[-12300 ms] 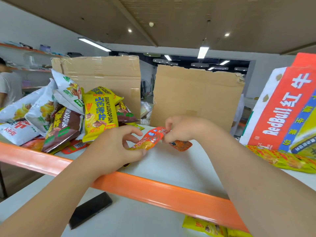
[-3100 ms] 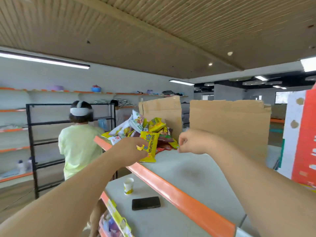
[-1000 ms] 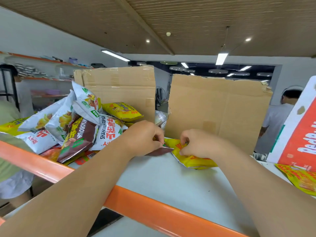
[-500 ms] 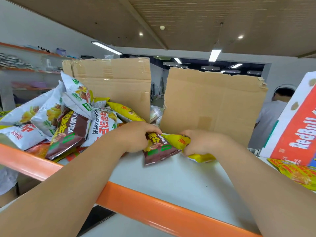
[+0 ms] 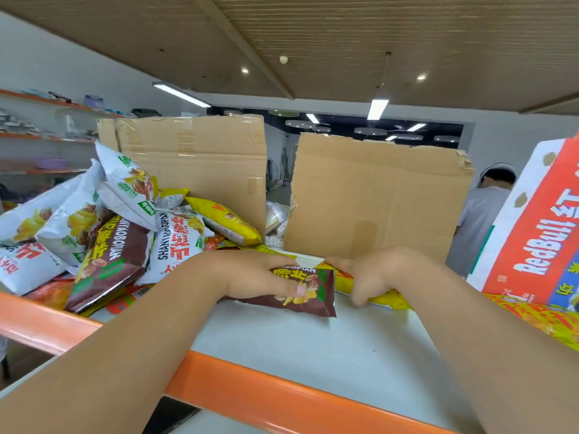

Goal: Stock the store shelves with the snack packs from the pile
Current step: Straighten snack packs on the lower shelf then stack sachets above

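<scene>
My left hand (image 5: pixel 250 274) grips a brown snack pack (image 5: pixel 308 292), thumb on its front, holding it just over the white shelf board (image 5: pixel 297 343). Right beside it, my right hand (image 5: pixel 372 277) grips a yellow snack pack (image 5: pixel 390 300) that lies low on the board, mostly hidden under my fingers. The two packs touch at their ends. The pile of snack packs (image 5: pixel 125 220), white, brown and yellow, is heaped at the left of the same shelf.
Two cardboard sheets (image 5: pixel 376 198) stand at the shelf's back. A red and white RedBull carton (image 5: pixel 539 233) stands at the right with yellow packs (image 5: pixel 551 321) in front. The orange shelf rail (image 5: pixel 266 393) crosses the foreground. A person (image 5: pixel 479 220) stands behind the shelf at the right.
Both hands have drawn the brown and yellow packs away from the pile and lowered them toward the board; the brown pack now lies flatter, its front facing me.
</scene>
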Tool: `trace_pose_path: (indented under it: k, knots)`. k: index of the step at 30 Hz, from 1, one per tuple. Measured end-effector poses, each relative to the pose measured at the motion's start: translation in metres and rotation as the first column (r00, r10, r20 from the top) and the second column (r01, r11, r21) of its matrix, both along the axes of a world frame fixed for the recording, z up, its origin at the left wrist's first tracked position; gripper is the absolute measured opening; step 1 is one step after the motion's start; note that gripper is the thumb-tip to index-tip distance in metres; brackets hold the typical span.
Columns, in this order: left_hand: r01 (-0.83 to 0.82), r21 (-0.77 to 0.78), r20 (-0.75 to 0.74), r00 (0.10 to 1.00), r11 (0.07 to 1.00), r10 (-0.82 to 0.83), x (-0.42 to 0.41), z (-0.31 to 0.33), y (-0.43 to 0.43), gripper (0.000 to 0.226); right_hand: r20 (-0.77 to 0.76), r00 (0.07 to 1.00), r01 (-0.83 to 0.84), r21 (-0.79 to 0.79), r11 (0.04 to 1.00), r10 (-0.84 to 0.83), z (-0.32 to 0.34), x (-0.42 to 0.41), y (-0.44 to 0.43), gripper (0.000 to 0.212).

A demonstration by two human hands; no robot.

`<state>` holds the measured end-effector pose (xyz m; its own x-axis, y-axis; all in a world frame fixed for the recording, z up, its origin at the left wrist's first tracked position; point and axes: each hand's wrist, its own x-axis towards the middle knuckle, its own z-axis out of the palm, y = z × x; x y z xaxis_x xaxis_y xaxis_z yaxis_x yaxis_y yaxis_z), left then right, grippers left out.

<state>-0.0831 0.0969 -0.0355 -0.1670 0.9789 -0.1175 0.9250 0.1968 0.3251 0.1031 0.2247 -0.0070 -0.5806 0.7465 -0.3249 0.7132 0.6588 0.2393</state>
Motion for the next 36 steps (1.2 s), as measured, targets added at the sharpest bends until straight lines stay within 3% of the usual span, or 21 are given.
trace_pose_path:
  k: [5, 9, 19, 24, 26, 29, 33, 36]
  knots:
    - [0.001, 0.04, -0.008, 1.0, 0.999, 0.0, -0.003, 0.0, -0.002, 0.109, -0.052, 0.998, -0.04, 0.009, 0.999, 0.04, 0.001, 0.007, 0.002, 0.096]
    - [0.001, 0.092, -0.015, 1.0, 0.996, 0.0, -0.001, 0.001, -0.005, 0.096, -0.07, 0.997, -0.046, 0.008, 0.999, 0.046, 0.004, 0.01, 0.006, 0.095]
    - [0.011, 0.096, -0.044, 0.999, 0.995, -0.007, 0.002, 0.004, -0.008, 0.089, -0.162, 0.987, 0.021, -0.008, 1.0, -0.022, 0.008, 0.018, 0.01, 0.083]
    - [0.042, 0.117, -0.058, 0.998, 0.992, -0.035, 0.009, 0.006, -0.011, 0.079, -0.138, 0.985, 0.106, 0.002, 0.994, -0.105, 0.011, 0.018, 0.009, 0.075]
    - [0.037, 0.133, -0.054, 0.998, 0.99, -0.03, 0.011, 0.007, -0.011, 0.067, -0.217, 0.946, 0.228, -0.083, 0.97, -0.241, 0.013, 0.02, 0.009, 0.081]
    - [0.042, 0.166, -0.124, 0.992, 0.985, -0.022, 0.013, 0.009, -0.011, 0.075, -0.35, 0.871, 0.326, -0.112, 0.939, -0.344, 0.018, 0.026, 0.014, 0.09]
    - [0.104, 0.19, -0.177, 0.982, 0.976, -0.07, 0.022, 0.006, -0.01, 0.053, -0.372, 0.904, 0.187, -0.101, 0.977, -0.211, 0.02, 0.03, 0.015, 0.052]
    - [0.125, 0.202, -0.2, 0.976, 0.971, -0.084, 0.028, 0.007, -0.011, 0.047, -0.277, 0.953, 0.112, -0.057, 0.992, -0.123, 0.018, 0.03, 0.009, 0.042]
